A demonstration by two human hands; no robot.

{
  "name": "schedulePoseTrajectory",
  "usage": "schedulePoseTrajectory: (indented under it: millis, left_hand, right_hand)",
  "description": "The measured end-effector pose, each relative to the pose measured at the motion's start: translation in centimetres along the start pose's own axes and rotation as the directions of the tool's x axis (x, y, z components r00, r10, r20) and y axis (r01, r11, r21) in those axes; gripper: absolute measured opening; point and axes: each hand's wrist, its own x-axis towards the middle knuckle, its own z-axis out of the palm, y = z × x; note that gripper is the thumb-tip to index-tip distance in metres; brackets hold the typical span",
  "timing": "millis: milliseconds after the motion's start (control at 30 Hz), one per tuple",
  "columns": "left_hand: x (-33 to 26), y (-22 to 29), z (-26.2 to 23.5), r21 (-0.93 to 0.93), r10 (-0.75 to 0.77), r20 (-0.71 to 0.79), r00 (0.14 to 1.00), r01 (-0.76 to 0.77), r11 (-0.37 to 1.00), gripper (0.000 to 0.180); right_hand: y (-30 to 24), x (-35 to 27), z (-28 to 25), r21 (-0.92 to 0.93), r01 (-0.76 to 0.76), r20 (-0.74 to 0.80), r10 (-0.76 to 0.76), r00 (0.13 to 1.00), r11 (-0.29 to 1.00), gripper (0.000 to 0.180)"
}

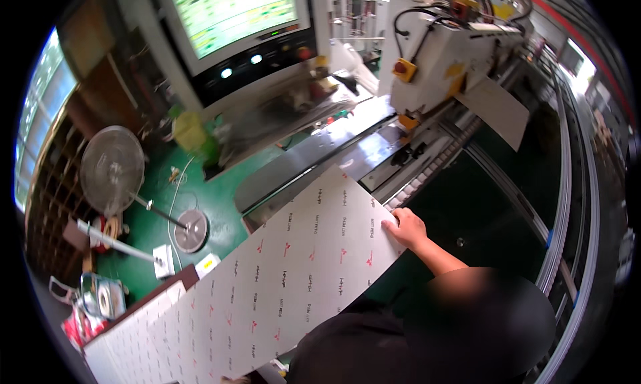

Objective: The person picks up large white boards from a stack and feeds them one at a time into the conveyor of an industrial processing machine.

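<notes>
A long white panel, printed all over with small dark and red marks, slants from the lower left up toward the middle. My right hand grips its right edge close to the far corner, with the thumb side over the top face. The bare right forearm runs back to a dark, blurred sleeve. At the lower rim a small skin-toned patch shows beside the panel; it may be part of my left hand, but its fingers are hidden. The panel's far end lies by a metal machine bed.
A lit screen on a control cabinet stands at the far left. Beyond my right hand is a white machine with a rail. A pedestal fan stands on the green floor. Metal rails curve along the right.
</notes>
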Motion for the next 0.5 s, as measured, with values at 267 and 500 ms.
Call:
schedulePoseTrajectory:
  millis: [267,500]
  left_hand:
    - [1.4,-2.3,2.8,-0.787,-0.726,0.431,0.537,0.616,-0.011,0.062]
    - [11.1,-2.2,2.0,-0.662,-0.804,0.109,0.585,0.646,0.38,0.056]
  right_hand:
    - [8.1,2.4,2.5,-0.188,0.044,-0.3,-0.1,0.949,0.981,0.067]
    - [2.6,0.9,4.2,-0.103,0.283,-0.302,-0.3,0.905,0.954,0.049]
